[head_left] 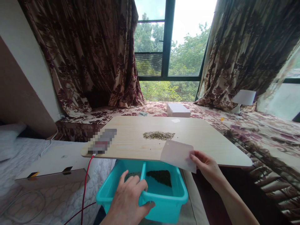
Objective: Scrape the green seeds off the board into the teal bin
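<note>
From far off, I have my left hand (131, 196) gripping the front of the smooth blue-green plastic tub (167, 197), maybe to steady it. Dark, rough bits (161, 178) lie in its right half. Small seed-like grains (159, 135) sit in a long heap on the flat, wood-look table (131, 140). A thin white sheet (177, 153) slants over the table's near edge; my right hand (206, 164) pinches one end, I guess leaving the rest free.

Left hand (130, 200) on turquoise bin (168, 198), white sheet (177, 153) in right hand (207, 167), small grains (159, 135) on tabletop (131, 145)
</note>
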Demonstrator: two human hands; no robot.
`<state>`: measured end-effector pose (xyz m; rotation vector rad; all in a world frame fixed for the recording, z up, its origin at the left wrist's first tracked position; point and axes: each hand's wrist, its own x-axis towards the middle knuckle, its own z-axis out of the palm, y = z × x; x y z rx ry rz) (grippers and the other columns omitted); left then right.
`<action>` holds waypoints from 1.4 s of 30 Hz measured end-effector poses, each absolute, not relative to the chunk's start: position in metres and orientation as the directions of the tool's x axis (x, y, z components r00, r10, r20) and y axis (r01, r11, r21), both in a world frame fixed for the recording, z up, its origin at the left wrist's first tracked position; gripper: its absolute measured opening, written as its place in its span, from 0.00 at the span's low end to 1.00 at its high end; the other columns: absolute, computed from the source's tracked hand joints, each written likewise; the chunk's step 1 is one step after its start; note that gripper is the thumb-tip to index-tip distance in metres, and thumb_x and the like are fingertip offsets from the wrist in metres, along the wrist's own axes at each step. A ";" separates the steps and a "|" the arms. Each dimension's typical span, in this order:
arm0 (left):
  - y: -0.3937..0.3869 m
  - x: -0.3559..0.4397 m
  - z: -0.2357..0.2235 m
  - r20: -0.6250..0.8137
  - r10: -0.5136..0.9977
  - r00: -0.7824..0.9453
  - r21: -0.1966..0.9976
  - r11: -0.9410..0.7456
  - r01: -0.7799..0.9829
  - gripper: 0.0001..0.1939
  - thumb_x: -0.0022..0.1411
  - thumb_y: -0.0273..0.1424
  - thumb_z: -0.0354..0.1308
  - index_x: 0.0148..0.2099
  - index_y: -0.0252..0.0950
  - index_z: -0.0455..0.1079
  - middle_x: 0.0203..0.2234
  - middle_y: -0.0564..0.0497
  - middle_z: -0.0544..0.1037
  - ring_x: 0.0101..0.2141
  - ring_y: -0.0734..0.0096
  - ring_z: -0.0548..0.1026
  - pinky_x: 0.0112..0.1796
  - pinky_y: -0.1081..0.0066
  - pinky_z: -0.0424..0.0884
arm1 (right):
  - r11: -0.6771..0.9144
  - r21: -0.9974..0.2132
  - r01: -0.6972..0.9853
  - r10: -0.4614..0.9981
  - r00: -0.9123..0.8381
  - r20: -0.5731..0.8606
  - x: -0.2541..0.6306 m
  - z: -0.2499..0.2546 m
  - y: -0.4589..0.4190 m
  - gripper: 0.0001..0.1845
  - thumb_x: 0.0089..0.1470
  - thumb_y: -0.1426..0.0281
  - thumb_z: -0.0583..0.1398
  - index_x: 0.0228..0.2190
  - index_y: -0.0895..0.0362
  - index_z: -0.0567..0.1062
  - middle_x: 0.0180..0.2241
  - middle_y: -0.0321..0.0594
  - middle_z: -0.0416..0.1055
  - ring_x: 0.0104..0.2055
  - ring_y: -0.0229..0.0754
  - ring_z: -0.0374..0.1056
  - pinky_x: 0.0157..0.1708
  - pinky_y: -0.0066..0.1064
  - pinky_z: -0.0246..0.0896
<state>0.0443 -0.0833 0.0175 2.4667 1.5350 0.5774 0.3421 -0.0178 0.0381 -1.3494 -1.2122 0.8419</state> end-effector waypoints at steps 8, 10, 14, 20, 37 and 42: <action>-0.083 0.044 0.015 0.238 0.890 0.388 0.346 -0.451 0.823 0.12 0.48 0.34 0.66 0.33 0.41 0.66 0.28 0.57 0.72 0.35 0.61 0.73 0.53 0.40 0.53 | 0.136 -0.950 0.280 0.889 0.388 0.241 0.347 0.049 0.003 0.19 0.43 0.58 0.62 0.33 0.59 0.77 0.27 0.43 0.78 0.28 0.44 0.72 0.21 0.29 0.62; -0.082 0.043 0.013 0.251 0.886 0.391 0.337 -0.458 0.823 0.12 0.47 0.35 0.66 0.33 0.42 0.66 0.28 0.57 0.71 0.34 0.62 0.73 0.53 0.41 0.54 | 0.122 -0.950 0.288 0.895 0.382 0.230 0.346 0.048 0.008 0.19 0.44 0.57 0.61 0.34 0.59 0.77 0.27 0.42 0.78 0.27 0.43 0.71 0.19 0.28 0.61; -0.081 0.041 0.011 0.269 0.880 0.390 0.330 -0.465 0.822 0.13 0.48 0.36 0.66 0.32 0.42 0.66 0.28 0.57 0.72 0.35 0.62 0.73 0.54 0.43 0.55 | 0.132 -0.948 0.290 0.908 0.347 0.233 0.343 0.043 0.015 0.18 0.43 0.58 0.61 0.33 0.58 0.77 0.27 0.42 0.78 0.29 0.44 0.72 0.21 0.28 0.62; -0.083 0.040 0.013 0.269 0.883 0.386 0.341 -0.462 0.819 0.12 0.47 0.34 0.66 0.32 0.42 0.66 0.27 0.58 0.71 0.34 0.62 0.73 0.53 0.41 0.54 | 0.080 -0.978 0.192 0.964 0.234 0.124 0.338 0.043 0.008 0.18 0.42 0.58 0.63 0.33 0.58 0.77 0.28 0.41 0.78 0.27 0.42 0.71 0.22 0.28 0.63; -0.081 0.029 0.014 0.224 0.915 0.336 0.359 -0.398 0.844 0.12 0.48 0.34 0.66 0.32 0.41 0.66 0.28 0.57 0.71 0.35 0.61 0.73 0.54 0.40 0.52 | 0.091 -0.972 0.215 0.917 0.363 0.166 0.327 0.045 0.024 0.17 0.41 0.60 0.62 0.32 0.58 0.77 0.28 0.42 0.79 0.20 0.39 0.68 0.17 0.28 0.60; -0.086 0.024 0.020 0.247 0.929 0.274 0.337 -0.348 0.875 0.11 0.48 0.32 0.65 0.31 0.41 0.65 0.27 0.58 0.71 0.35 0.62 0.74 0.55 0.42 0.52 | 0.167 -0.958 0.231 0.935 0.273 0.228 0.309 0.042 0.038 0.13 0.40 0.62 0.62 0.28 0.57 0.77 0.28 0.43 0.79 0.31 0.45 0.74 0.28 0.31 0.67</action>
